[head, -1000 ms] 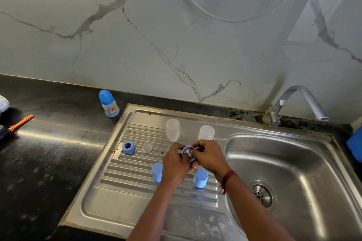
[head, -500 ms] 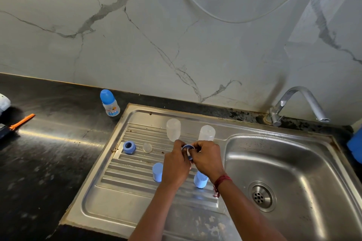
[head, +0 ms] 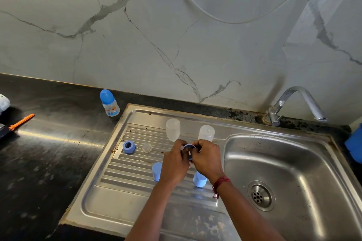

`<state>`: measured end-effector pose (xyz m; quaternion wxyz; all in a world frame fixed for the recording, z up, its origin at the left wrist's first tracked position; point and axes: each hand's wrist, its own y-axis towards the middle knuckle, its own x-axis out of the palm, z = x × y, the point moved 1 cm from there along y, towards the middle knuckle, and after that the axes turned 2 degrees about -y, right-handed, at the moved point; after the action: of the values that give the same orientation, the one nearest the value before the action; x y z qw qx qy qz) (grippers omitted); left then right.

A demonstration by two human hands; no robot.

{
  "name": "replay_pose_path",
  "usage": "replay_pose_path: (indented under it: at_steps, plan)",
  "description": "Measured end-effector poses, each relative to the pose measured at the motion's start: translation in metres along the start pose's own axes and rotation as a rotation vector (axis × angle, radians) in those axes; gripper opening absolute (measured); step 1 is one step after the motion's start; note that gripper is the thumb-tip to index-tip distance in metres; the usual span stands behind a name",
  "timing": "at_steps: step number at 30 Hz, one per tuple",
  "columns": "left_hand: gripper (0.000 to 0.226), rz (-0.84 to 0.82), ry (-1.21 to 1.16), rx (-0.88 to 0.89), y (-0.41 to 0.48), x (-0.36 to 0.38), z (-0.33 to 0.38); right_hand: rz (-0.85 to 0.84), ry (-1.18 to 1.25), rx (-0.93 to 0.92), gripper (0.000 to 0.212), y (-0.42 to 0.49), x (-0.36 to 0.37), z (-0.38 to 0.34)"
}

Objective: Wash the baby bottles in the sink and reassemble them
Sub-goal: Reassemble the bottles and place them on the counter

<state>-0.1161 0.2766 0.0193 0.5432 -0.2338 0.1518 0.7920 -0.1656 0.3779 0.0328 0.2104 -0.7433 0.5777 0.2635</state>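
Observation:
My left hand (head: 174, 164) and my right hand (head: 206, 159) meet over the steel drainboard (head: 121, 197), both pinching a blue bottle ring (head: 189, 146) with a pale teat inside it. Behind them two clear bottle bodies (head: 173, 129) (head: 206, 132) stand upside down. Two blue caps (head: 157, 171) (head: 199, 180) stand on the ribs, partly hidden by my hands. Farther left lie a second blue ring (head: 128, 147) and a clear teat (head: 147, 147). An assembled bottle with a blue cap (head: 109, 103) stands on the black counter.
The sink basin (head: 293, 172) with its drain (head: 259, 195) lies to the right, under a steel tap (head: 293, 101). An orange-handled tool (head: 20, 122) lies at the counter's left edge. A blue object (head: 354, 143) sits at the far right edge.
Both hands stay together on the ring and teat, shifting slightly toward me; fingers have turned a little around the ring. The other parts have not moved.

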Motion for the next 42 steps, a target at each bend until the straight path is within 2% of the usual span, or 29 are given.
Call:
replay_pose_path:
  at_steps: [6,11,15,17,21,23,25,28,31,36,40,42]
  plan:
    - [0.012,0.080,-0.116,-0.091,0.001,0.000,-0.001,-0.071,0.177,0.066,0.015,0.001,-0.001,0.006]
    - [0.009,0.092,-0.028,-0.060,-0.003,0.002,0.003,-0.054,0.122,0.056,0.019,-0.002,-0.003,0.004]
    - [0.019,0.082,-0.099,-0.124,-0.002,0.004,-0.001,-0.006,0.095,0.011,0.018,-0.004,-0.001,0.006]
    - [0.026,0.036,-0.252,-0.202,0.000,0.004,-0.002,0.018,0.097,0.002,0.017,-0.005,0.000,0.007]
    - [0.037,-0.060,-0.768,-0.414,0.002,-0.002,0.003,0.123,0.088,-0.056,0.018,-0.004,-0.001,0.010]
    - [0.034,-0.067,-0.895,-0.477,0.002,-0.008,0.005,0.164,0.107,-0.076,0.020,-0.004,-0.001,0.011]
    - [0.028,-0.084,-0.900,-0.488,0.002,-0.012,0.007,0.170,0.148,-0.087,0.021,-0.004,-0.002,0.011]
    - [0.030,-0.115,-0.839,-0.431,0.000,-0.016,0.010,0.127,0.208,-0.095,0.024,-0.006,-0.001,0.008]
    - [0.029,-0.072,-0.858,-0.443,-0.003,-0.022,0.009,0.081,0.298,-0.098,0.034,-0.010,-0.002,0.001]
    - [0.053,-0.044,-0.989,-0.554,-0.006,-0.034,0.003,-0.034,0.435,-0.074,0.038,-0.020,0.001,-0.009]
    - [0.045,0.001,-1.008,-0.567,-0.007,-0.038,0.001,-0.055,0.435,-0.103,0.041,-0.027,0.011,-0.009]
    - [0.050,0.020,-0.978,-0.553,-0.006,-0.040,-0.002,-0.062,0.415,-0.114,0.040,-0.030,0.016,-0.009]
